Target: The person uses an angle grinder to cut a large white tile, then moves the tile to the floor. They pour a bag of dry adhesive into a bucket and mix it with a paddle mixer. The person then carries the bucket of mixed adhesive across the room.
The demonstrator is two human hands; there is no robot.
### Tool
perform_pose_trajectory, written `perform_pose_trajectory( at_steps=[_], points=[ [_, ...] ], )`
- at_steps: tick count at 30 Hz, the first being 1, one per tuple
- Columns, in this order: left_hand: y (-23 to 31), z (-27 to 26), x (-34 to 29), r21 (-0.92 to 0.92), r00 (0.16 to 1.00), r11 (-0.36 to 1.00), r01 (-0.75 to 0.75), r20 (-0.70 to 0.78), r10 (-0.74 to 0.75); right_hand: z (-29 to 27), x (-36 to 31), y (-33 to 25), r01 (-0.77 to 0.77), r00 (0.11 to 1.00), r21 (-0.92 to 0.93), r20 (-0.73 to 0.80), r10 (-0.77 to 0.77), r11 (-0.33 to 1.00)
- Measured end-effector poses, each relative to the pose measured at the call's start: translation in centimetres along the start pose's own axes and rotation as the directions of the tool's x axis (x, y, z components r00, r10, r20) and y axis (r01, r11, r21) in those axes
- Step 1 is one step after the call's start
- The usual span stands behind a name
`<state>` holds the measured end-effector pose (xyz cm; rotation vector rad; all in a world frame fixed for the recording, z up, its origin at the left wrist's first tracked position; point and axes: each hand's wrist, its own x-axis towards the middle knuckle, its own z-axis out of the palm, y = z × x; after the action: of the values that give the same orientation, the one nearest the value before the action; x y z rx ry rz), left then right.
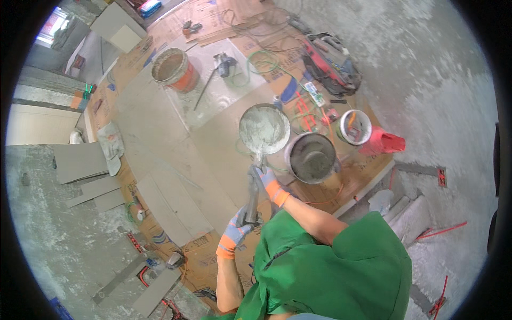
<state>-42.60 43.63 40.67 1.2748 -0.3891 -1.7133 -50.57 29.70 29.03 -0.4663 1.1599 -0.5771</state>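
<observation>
With both hands I hold a long grey hand-held tool [253,198] that looks like a mixing drill, though its kind is not fully clear. My left hand [238,229], in a grey-blue and orange glove, is closed around its rear end. Further along, my right hand [265,178], gloved alike, is closed at its front part. A whitish, caked end of the tool meets the near rim of a round bucket [264,127] with pale grey material inside. Right of that bucket stands another bucket [312,158] filled with wet grey mortar.
Cardboard and large grey boards [165,200] cover the floor. An orange bucket [176,70] and a power tool [226,65] stand further off. To the right are a white bucket [355,127], a red container [383,142] and a tool bag [333,64]. Cords trail between them.
</observation>
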Motion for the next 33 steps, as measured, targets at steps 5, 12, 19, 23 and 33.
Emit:
perform_pose_trajectory(
  at_steps=[5, 12, 19, 23, 33],
  points=[
    [5.2, -4.4, 4.3, 0.203, 0.971, 0.979, 0.033, -0.239, 0.017, 7.2, 3.7, -4.1, 0.135, 0.984, -0.343, 0.155, -0.085, 0.930],
    [10.7, -10.5, 15.7, 0.531, 0.734, 0.844, 0.082, -0.604, 0.309, 12.5, 10.9, -10.8, 0.440, 0.892, -0.724, 0.420, -0.165, 0.531],
    [22.4, -25.6, 27.8, 0.492, 0.645, 0.824, 0.280, -0.732, 0.218, -0.6, 20.6, -12.7, -0.098, 0.995, -0.768, -0.085, 0.051, 0.633],
    [29.7, -35.3, 38.3, 0.541, 0.601, 0.702, 0.463, -0.774, 0.200, -10.8, 20.4, -12.4, -0.275, 0.939, -0.871, -0.335, -0.082, 0.408],
    [36.0, -49.5, 58.2, 0.666, 0.685, 0.259, 0.700, -0.728, 0.019, -2.3, 13.2, -12.9, -0.439, 0.690, -0.308, -0.718, 0.096, 0.844]
  ],
)
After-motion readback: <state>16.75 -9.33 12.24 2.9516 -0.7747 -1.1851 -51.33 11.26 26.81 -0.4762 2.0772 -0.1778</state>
